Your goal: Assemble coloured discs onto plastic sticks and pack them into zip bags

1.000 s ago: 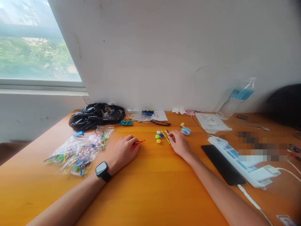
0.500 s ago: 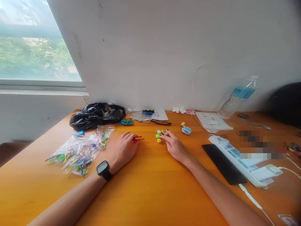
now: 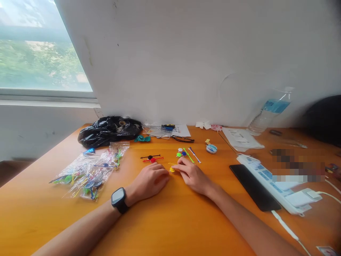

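Note:
A small yellow disc (image 3: 172, 170) on a pale base lies between my hands, with a thin yellow stick (image 3: 171, 163) just behind it. My right hand (image 3: 194, 175) has its fingers bent and pinched at the yellow disc. My left hand (image 3: 151, 177) is curled, fingertips close to the disc's left side; whether they hold anything is hidden. Beyond my left hand lie a black arrow spinner (image 3: 150, 157) and a red arrow spinner (image 3: 153, 160). Past my right fingers are a green disc (image 3: 178, 154), a white disc (image 3: 180, 150), a blue disc (image 3: 184, 154), a green stick (image 3: 189, 155) and a blue-white stick (image 3: 194, 155).
Clear plastic bags (image 3: 92, 174) of coloured parts lie at left, before a black plastic bag (image 3: 109, 131). A round container (image 3: 211, 148) stands at right. Further right are a black phone (image 3: 254, 186), a white power strip (image 3: 269, 185) with cables, and a water bottle (image 3: 270, 112).
The yellow disc has come left and nearer, away from the other discs, with my right hand. My left hand has moved right and nearer, uncovering the black and red spinners.

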Motion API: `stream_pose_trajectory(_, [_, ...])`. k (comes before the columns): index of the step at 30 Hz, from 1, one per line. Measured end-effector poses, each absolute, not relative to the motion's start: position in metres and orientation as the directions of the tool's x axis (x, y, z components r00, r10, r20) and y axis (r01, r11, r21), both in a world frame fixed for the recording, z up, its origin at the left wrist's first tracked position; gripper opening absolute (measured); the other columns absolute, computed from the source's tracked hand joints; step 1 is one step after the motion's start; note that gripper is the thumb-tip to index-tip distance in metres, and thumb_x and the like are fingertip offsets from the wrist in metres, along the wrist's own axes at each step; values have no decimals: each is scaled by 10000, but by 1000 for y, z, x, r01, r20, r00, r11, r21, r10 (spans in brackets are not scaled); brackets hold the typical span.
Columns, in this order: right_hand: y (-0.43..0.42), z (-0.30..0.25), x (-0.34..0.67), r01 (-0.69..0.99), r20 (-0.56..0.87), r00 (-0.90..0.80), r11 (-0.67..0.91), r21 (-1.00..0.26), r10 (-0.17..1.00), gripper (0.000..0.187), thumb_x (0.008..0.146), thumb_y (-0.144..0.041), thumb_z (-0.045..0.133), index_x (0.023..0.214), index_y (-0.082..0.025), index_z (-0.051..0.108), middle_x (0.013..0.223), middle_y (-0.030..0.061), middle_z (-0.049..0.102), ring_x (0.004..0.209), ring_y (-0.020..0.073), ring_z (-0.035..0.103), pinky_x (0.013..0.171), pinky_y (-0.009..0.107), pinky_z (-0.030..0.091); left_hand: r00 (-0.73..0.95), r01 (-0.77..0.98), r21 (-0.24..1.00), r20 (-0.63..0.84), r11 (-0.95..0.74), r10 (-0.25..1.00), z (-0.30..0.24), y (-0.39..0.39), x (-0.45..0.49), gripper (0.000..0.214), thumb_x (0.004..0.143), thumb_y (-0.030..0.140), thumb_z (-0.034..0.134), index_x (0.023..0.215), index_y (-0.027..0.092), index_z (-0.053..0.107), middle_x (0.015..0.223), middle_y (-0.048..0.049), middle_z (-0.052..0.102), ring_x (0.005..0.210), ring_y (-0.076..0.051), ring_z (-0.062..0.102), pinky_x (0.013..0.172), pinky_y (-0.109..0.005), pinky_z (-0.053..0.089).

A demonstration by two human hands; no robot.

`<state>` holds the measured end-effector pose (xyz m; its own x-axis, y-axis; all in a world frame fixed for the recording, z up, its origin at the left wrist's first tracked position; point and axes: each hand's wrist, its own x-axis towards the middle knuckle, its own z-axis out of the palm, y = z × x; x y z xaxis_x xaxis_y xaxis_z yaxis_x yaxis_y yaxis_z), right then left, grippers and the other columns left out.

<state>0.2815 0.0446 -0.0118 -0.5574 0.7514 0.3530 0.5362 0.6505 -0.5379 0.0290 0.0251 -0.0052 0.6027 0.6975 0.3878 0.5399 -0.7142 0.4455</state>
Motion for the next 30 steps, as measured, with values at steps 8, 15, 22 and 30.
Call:
stream_pose_trajectory(8, [37, -11, 274, 409, 311, -612, 628, -662, 727, 332, 1065, -177, 469, 1188, -267, 764, 1068, 66, 626, 931, 189, 639, 861, 310, 515, 566, 571, 412, 430, -710, 704, -10, 27, 29, 193, 1031, 343, 610, 924, 252, 742, 879, -70, 720, 795, -220, 669, 712, -337, 550])
stream_pose_trajectory(15, [39, -13, 272, 377, 323, -453, 507, -775, 831, 146, 1089, -254, 474, 1177, -258, 590, 1081, 53, 670, 925, 201, 638, 850, 328, 489, 561, 549, 387, 487, -741, 670, -14, 30, 28, 195, 1038, 284, 596, 904, 236, 730, 850, -51, 726, 765, -194, 663, 695, -312, 528])
stream_pose_trajectory(22, [36, -16, 265, 205, 223, -461, 347, -915, 859, 140, 1098, -359, 504, 1151, -251, 575, 1010, 41, 668, 977, 209, 674, 914, 348, 514, 389, 565, 448, 595, -693, 703, -18, 27, 26, 119, 1002, 306, 669, 1081, 226, 629, 1005, -55, 728, 898, -217, 696, 793, -340, 559])
stream_pose_trajectory(30, [38, -25, 260, 201, 208, -405, 309, -929, 890, 185, 1039, -404, 624, 1050, -221, 641, 953, 25, 657, 847, 173, 634, 776, 300, 505, 497, 506, 439, 555, -743, 667, -14, 27, 26, 140, 1057, 175, 509, 1041, 224, 640, 906, -35, 700, 804, -177, 656, 724, -295, 503])
